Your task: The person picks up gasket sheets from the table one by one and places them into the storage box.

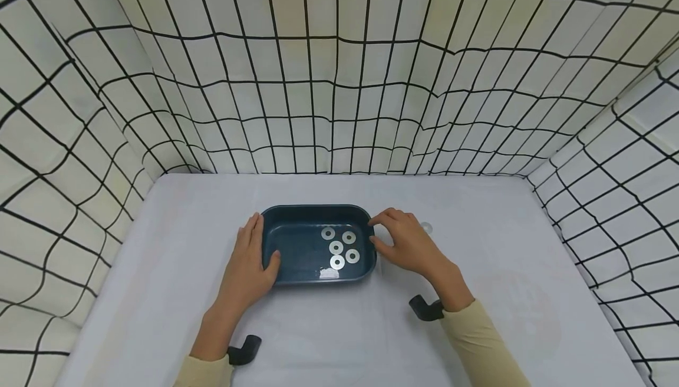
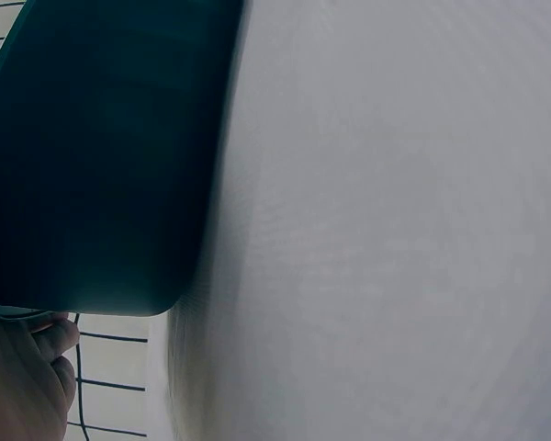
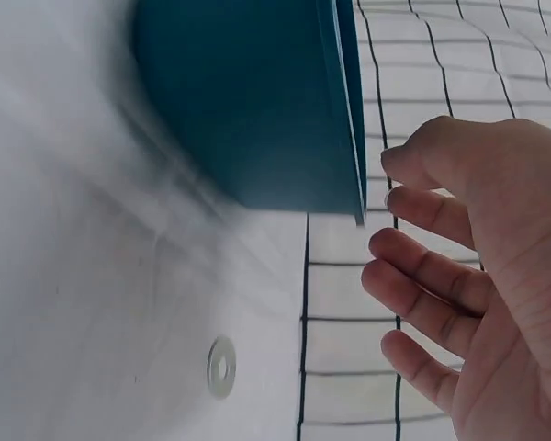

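Dark tray (image 1: pixel 297 254), five washers (image 1: pixel 339 248) inside, steadied: left hand (image 1: pixel 246 269) flat at nine o'clock, right hand (image 1: pixel 405 240) relaxed, apparently fingertip-touching at three.

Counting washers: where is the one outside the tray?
In the head view, the loose washer lies on the table right of the tray, just beyond the right hand.

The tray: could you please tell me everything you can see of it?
The tray is dark blue-green, rectangular with rounded corners and a thin rim, plastic by its look. It sits flat on the white table. Five metal washers lie inside at its right. The left hand rests against its left wall; the right hand is at its right rim.
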A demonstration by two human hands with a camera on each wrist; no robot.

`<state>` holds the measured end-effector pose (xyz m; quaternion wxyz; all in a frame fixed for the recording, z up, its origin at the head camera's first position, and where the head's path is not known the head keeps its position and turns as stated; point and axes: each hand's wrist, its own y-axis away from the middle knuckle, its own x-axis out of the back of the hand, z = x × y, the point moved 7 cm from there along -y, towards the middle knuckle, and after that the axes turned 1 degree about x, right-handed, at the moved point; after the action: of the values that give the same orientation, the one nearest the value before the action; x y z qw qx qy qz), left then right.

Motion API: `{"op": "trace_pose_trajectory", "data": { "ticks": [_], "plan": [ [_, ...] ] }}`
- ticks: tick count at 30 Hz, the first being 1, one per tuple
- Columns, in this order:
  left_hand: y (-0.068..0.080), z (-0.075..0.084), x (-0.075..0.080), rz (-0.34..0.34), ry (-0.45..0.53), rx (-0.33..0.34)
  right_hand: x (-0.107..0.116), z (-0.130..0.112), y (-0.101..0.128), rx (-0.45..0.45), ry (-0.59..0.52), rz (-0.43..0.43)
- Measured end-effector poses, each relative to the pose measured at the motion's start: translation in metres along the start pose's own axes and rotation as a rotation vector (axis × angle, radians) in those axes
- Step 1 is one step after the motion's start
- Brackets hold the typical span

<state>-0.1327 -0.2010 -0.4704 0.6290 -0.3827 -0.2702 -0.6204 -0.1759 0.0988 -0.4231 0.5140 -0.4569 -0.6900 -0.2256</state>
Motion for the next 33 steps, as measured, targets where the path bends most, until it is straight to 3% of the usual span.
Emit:
{"op": "trace_pose_trajectory", "data": {
  "ticks": [9,23,33],
  "plan": [
    [0.002,-0.003,-0.001,-0.005,-0.001,0.011,0.001,0.025,0.011,-0.062,-0.009,0.052],
    [-0.003,-0.002,-0.001,-0.007,0.005,0.009,-0.006,0.071,0.032,-0.24,-0.061,0.099],
    [0.0,-0.003,0.0,0.004,-0.003,-0.003,-0.014,0.088,0.048,-0.364,-0.054,0.12]
  ]
}}
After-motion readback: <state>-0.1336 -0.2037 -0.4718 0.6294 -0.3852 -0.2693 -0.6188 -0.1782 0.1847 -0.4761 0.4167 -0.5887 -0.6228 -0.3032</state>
